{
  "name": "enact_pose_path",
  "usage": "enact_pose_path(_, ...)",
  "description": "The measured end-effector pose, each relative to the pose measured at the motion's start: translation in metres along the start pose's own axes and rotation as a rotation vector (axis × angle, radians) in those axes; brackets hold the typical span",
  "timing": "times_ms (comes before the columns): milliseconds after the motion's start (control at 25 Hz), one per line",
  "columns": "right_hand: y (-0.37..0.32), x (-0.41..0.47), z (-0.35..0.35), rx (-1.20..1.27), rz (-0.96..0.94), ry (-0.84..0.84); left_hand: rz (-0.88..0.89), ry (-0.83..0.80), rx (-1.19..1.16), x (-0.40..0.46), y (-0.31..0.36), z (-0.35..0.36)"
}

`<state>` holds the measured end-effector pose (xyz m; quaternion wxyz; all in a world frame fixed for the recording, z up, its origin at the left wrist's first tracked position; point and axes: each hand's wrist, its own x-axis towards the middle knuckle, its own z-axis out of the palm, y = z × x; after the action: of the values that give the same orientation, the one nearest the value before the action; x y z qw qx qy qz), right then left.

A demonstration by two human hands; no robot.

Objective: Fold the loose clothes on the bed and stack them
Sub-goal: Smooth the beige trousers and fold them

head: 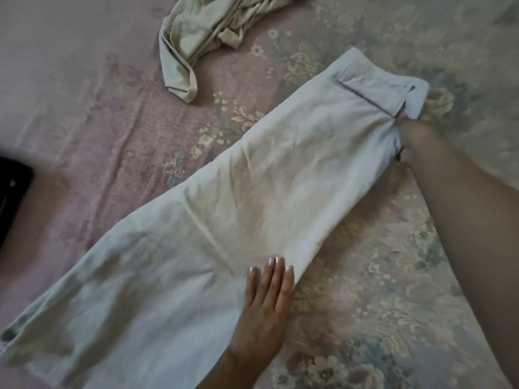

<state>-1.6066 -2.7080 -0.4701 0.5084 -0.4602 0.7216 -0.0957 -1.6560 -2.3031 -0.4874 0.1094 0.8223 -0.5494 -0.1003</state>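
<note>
I log: pale blue cotton garment (224, 220) half-folded lengthwise, left hand (266, 299) flat, fingers straight; right hand (412, 138) fingers pinching collar end; crumpled beige garment (202, 37) unfolded; no stack visible.

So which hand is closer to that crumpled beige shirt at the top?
Probably the right hand, though it's close. It grips the collar end of the pale shirt, off to the side of the crumpled beige shirt. The left hand presses flat lower down.
</note>
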Motion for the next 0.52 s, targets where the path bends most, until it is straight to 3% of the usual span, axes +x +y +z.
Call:
enact_pose_path(80,0.004,0.002,0.005,0.046,0.006,-0.08,0.033,-0.079,0.071,-0.005,0.003,0.007)
enact_pose_path(160,0.004,0.005,0.005,0.152,0.004,-0.171,-0.051,-0.123,0.04,-0.009,0.001,0.015)
enact_pose_path(280,0.001,0.006,-0.007,0.221,-0.085,-0.233,-0.394,-0.226,-0.113,-0.012,-0.014,0.014)
enact_pose_path(400,0.009,0.004,-0.032,0.279,-0.154,-0.107,-0.632,-0.078,-0.138,-0.021,-0.022,0.004)
enact_pose_path(440,0.017,0.0,-0.048,0.27,-0.138,-0.043,-0.652,0.05,-0.034,-0.033,-0.019,0.003)
enact_pose_path(520,0.046,-0.013,-0.096,0.224,-0.085,0.047,-0.596,0.155,0.015,-0.055,-0.021,-0.005)
